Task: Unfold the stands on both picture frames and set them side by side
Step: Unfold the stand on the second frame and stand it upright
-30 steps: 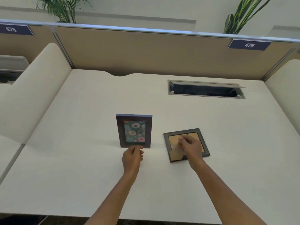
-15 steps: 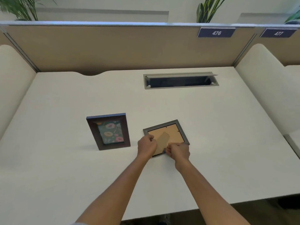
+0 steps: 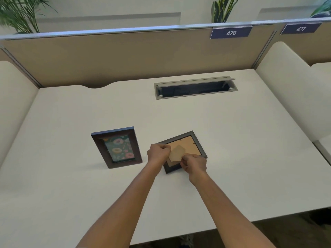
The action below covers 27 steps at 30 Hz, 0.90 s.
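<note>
A dark brown picture frame with a doughnut print [image 3: 117,147] stands upright on the white desk, left of centre, facing me. To its right a second dark frame [image 3: 195,142] lies face down, its tan cardboard back up. Its cardboard stand [image 3: 177,152] is lifted partway off the back. My left hand [image 3: 158,153] grips the frame's left edge. My right hand [image 3: 194,164] pinches the lower right edge of the stand. The near part of the frame is hidden under both hands.
An open cable slot with a grey metal rim [image 3: 196,96] is set into the desk behind the frames. A tan partition [image 3: 136,56] closes the back, with cream side panels [image 3: 286,83] left and right. The desk's front edge runs just below my forearms.
My left hand left the standing frame and went to the flat frame. My right hand shifted to the cardboard stand, which has lifted off the back. The camera view swung right.
</note>
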Available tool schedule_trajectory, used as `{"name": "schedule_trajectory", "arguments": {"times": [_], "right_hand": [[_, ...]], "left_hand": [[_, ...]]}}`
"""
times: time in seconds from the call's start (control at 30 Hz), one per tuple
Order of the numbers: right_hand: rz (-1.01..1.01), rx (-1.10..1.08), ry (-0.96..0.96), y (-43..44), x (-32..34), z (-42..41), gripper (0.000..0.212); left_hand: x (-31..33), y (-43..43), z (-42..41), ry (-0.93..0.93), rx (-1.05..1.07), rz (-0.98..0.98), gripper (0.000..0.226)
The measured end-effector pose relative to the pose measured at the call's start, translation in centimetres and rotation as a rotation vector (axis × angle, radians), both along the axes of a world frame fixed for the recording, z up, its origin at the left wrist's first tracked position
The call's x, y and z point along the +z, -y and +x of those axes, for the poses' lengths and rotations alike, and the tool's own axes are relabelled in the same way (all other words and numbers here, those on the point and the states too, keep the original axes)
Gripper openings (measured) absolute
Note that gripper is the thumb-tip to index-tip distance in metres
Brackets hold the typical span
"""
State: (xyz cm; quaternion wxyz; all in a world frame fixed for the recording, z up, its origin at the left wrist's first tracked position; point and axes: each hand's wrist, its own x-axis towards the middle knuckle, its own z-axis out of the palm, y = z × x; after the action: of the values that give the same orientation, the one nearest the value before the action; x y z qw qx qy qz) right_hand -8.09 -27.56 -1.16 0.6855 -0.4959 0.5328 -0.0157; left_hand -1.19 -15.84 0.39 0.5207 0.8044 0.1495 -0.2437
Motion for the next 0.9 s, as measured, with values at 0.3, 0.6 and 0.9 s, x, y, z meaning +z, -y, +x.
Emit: {"name": "schedule_trajectory", "arguments": {"times": [0.3, 0.6, 0.9], "right_hand": [[0.132, -0.014, 0.014, 1.4, 1.3, 0.5, 0.010], [0.103, 0.021, -0.021, 1.3, 0.9, 0.1, 0.009], [0.054, 0.009, -0.063, 1.7, 0.1, -0.2, 0.008]], "left_hand": [[0.3, 0.7, 1.0, -0.125, 0.168, -0.157, 0.012], [0.1, 0.1, 0.9, -0.184, 0.181, -0.168, 0.014], [-1.1, 0.0, 1.9, -0.159, 0.127, -0.098, 0.013]]}}
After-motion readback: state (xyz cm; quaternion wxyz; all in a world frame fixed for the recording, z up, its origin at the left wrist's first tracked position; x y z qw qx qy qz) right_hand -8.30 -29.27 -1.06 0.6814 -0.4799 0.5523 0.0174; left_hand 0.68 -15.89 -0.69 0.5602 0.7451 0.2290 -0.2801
